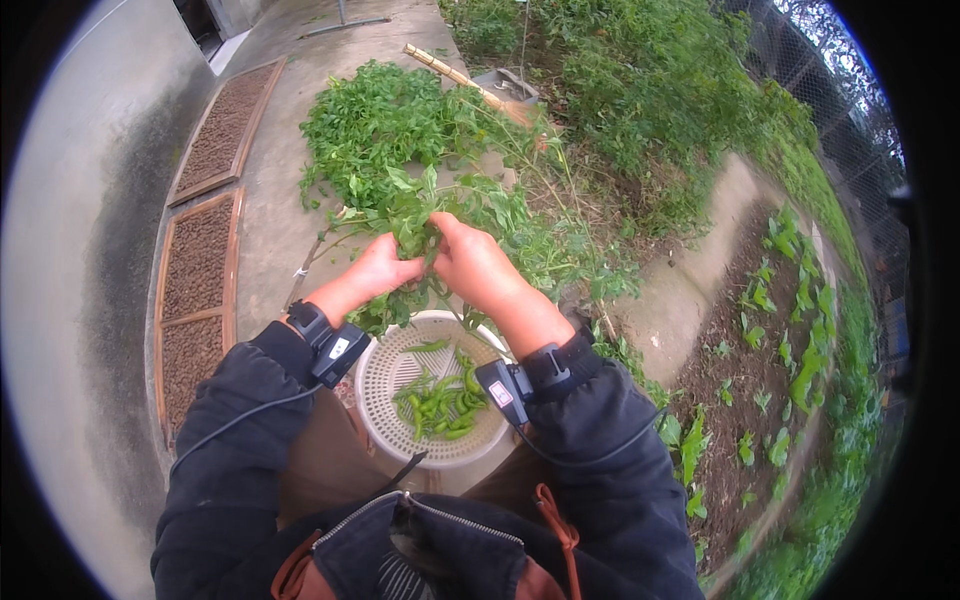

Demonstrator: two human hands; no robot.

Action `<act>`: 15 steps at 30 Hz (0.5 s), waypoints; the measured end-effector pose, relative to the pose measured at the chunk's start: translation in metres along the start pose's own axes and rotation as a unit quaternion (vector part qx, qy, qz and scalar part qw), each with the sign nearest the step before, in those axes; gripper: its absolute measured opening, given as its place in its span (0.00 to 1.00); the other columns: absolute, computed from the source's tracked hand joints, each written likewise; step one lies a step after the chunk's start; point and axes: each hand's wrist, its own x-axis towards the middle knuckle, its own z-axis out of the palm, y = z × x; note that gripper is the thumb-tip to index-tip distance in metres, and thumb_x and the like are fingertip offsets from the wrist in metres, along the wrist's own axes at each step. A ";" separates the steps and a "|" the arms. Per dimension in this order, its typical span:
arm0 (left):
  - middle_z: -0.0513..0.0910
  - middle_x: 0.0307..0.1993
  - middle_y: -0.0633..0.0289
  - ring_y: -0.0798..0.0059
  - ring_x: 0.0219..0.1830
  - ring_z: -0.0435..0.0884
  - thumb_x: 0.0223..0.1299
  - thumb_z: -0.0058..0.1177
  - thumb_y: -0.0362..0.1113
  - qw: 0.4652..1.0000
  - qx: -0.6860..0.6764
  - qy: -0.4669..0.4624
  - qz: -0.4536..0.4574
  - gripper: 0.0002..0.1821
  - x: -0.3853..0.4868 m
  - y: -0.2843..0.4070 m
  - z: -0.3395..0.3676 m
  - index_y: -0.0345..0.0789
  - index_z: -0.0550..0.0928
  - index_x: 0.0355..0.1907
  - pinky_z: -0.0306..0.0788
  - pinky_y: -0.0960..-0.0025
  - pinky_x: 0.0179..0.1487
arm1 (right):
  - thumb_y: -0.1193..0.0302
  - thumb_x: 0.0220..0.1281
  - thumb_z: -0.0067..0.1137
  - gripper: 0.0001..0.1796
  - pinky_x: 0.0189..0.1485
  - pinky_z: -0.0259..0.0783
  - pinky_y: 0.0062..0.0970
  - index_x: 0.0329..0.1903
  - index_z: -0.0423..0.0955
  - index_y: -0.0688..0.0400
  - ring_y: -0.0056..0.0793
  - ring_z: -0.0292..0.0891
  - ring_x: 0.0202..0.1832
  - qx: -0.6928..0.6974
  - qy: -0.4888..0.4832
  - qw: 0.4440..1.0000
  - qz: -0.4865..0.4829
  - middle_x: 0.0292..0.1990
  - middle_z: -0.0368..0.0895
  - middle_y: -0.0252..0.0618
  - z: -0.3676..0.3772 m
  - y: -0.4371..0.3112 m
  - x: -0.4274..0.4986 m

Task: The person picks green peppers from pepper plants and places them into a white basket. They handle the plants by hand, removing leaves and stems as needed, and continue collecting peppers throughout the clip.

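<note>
Both of my hands meet in the foliage of a leafy pepper plant [510,217], whose branches spread away to the right and toward me. My left hand [377,268] grips the greenery from the left, with thumb and fingers partly covered by leaves. Close beside it, my right hand [472,262] is closed on a stem or leaves; its fingertips are hidden. Below my wrists, between my knees, is a round white plastic basket [377,420] with slotted sides. Several slim green peppers [439,405] lie inside it. Some leaves hang over the basket's far rim.
A heap of cut green foliage [375,127] lies on the concrete ahead. Behind it are a straw broom [457,79] and a grey dustpan [510,84]. Wooden trays of brown pellet-like material [199,255] line the wall at left. A planted soil bed [750,375] lies at right.
</note>
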 end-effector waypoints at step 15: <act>0.85 0.38 0.68 0.82 0.39 0.79 0.60 0.61 0.37 0.991 0.066 0.060 0.102 0.15 -0.003 0.006 0.012 0.36 0.82 0.50 0.73 0.73 0.45 | 0.73 0.52 0.58 0.33 0.50 0.73 0.42 0.63 0.62 0.66 0.55 0.78 0.46 0.005 -0.003 0.995 0.103 0.39 0.81 0.59 0.000 0.010 -0.003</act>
